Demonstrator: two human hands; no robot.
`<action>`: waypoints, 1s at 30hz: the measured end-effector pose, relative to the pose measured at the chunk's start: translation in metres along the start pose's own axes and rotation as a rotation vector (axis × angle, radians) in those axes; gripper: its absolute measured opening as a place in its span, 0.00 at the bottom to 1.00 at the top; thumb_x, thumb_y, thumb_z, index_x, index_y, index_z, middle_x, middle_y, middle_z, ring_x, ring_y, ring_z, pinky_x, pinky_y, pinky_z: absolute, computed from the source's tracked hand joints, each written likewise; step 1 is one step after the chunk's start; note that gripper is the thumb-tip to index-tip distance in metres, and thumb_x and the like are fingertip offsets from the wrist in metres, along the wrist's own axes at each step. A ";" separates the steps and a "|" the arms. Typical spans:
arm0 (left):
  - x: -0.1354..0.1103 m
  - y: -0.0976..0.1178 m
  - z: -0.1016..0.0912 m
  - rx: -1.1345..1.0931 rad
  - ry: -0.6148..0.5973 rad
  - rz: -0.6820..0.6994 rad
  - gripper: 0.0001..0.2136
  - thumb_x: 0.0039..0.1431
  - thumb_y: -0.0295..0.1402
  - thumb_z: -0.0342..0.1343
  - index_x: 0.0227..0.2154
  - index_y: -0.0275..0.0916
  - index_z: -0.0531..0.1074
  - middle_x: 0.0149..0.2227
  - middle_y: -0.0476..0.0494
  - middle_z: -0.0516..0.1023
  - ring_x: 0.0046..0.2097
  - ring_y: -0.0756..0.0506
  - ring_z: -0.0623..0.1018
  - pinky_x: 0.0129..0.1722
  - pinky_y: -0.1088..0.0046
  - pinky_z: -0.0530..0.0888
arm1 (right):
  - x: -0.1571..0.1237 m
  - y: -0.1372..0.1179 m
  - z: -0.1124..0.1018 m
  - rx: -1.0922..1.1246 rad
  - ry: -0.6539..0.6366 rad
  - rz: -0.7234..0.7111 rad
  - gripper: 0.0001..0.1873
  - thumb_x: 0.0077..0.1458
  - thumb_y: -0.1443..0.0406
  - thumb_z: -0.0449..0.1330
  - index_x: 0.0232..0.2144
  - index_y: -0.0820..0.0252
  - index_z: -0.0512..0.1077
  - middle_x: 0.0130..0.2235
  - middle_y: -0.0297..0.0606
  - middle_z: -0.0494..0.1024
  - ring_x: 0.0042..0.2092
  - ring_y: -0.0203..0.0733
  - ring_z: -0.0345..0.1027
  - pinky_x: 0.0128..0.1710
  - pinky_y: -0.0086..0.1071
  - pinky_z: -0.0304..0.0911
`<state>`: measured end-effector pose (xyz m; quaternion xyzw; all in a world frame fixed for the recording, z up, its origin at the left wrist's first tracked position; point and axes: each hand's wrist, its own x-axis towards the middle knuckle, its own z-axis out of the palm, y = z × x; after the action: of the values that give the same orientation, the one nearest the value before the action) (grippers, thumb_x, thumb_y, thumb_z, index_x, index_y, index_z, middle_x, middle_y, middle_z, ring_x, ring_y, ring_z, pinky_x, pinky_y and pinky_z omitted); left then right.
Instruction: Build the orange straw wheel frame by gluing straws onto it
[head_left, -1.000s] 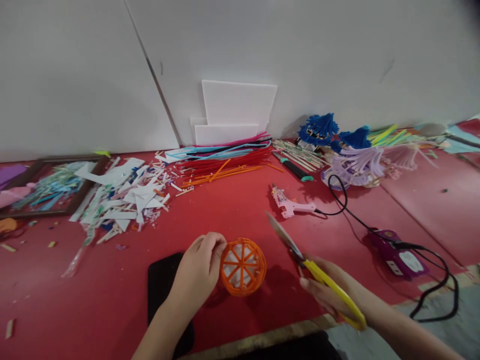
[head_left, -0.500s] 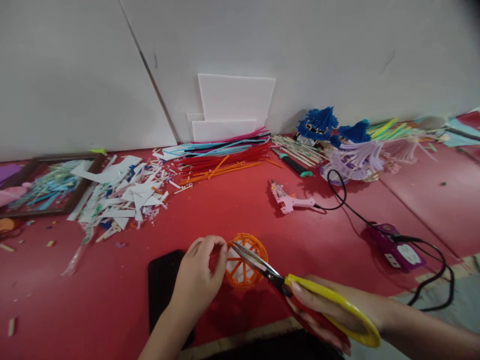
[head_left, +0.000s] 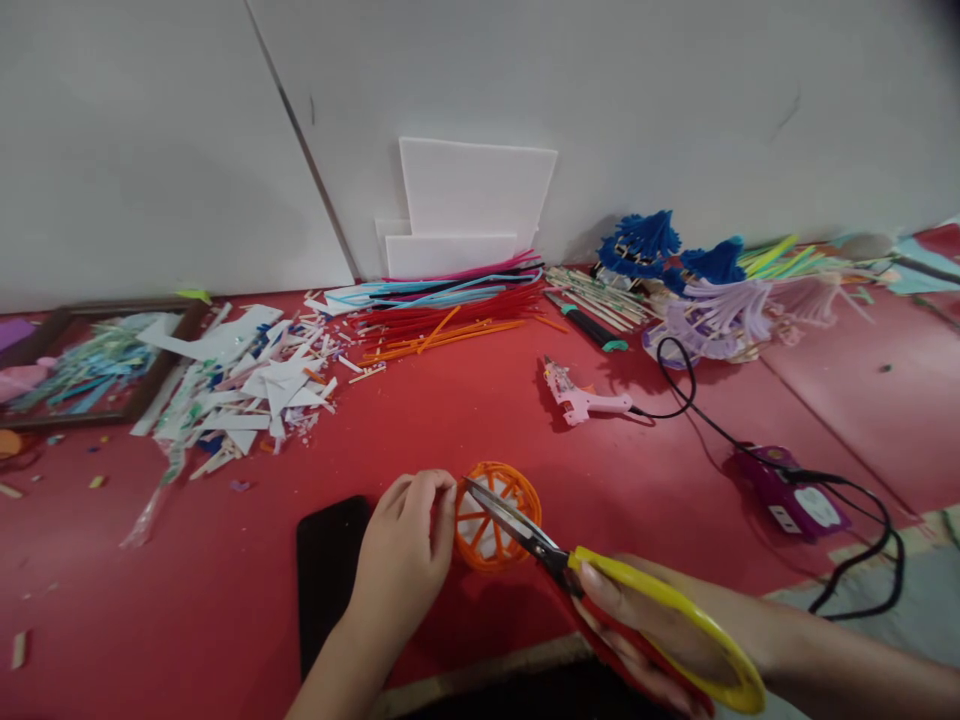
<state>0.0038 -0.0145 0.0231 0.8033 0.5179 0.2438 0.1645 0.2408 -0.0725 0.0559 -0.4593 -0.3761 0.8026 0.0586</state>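
My right hand (head_left: 630, 610) grips a pair of scissors (head_left: 660, 590) with one yellow and one red handle. Their blades reach over a round orange piece (head_left: 496, 568) with spokes and white between them, lying on the red table. The tips are near its upper left rim. Just left of that rim, my left hand (head_left: 409, 540) is closed in a pinch; whatever its fingertips hold is too small to make out. A black phone (head_left: 326, 560) lies beside my left wrist, partly covered by the forearm.
A pink glue gun (head_left: 581, 395) lies to the right, its cord running near a purple power block (head_left: 787, 495). Orange, red and blue strips (head_left: 450, 315) lie at the back. Paper scraps (head_left: 262, 390) and a brown frame (head_left: 142, 395) are at the left.
The scissors' handles have spread slightly wider, with the tips still near the orange rim. My left hand has barely moved. The whole view has shifted a little.
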 end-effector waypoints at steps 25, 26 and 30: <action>0.000 0.003 0.000 0.080 0.070 0.041 0.05 0.63 0.32 0.46 0.35 0.39 0.67 0.32 0.45 0.77 0.36 0.44 0.76 0.37 0.68 0.72 | 0.008 -0.001 0.003 -0.273 0.168 -0.137 0.30 0.55 0.42 0.48 0.16 0.59 0.56 0.10 0.24 0.54 0.11 0.25 0.51 0.08 0.19 0.45; 0.000 0.003 0.000 0.079 0.072 0.044 0.05 0.63 0.31 0.46 0.35 0.39 0.66 0.32 0.45 0.77 0.36 0.44 0.76 0.37 0.68 0.72 | 0.009 0.000 0.003 -0.285 0.186 -0.125 0.30 0.55 0.42 0.48 0.15 0.59 0.56 0.10 0.25 0.54 0.12 0.25 0.50 0.08 0.19 0.44; -0.001 0.006 0.003 0.078 0.082 0.025 0.05 0.63 0.31 0.46 0.35 0.39 0.66 0.32 0.45 0.78 0.36 0.44 0.75 0.37 0.68 0.71 | 0.009 -0.003 0.000 -0.290 0.180 -0.061 0.32 0.53 0.39 0.46 0.15 0.58 0.56 0.09 0.26 0.54 0.11 0.26 0.50 0.08 0.20 0.44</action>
<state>0.0095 -0.0180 0.0239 0.8047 0.5235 0.2582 0.1084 0.2348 -0.0665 0.0510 -0.5211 -0.4951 0.6935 0.0496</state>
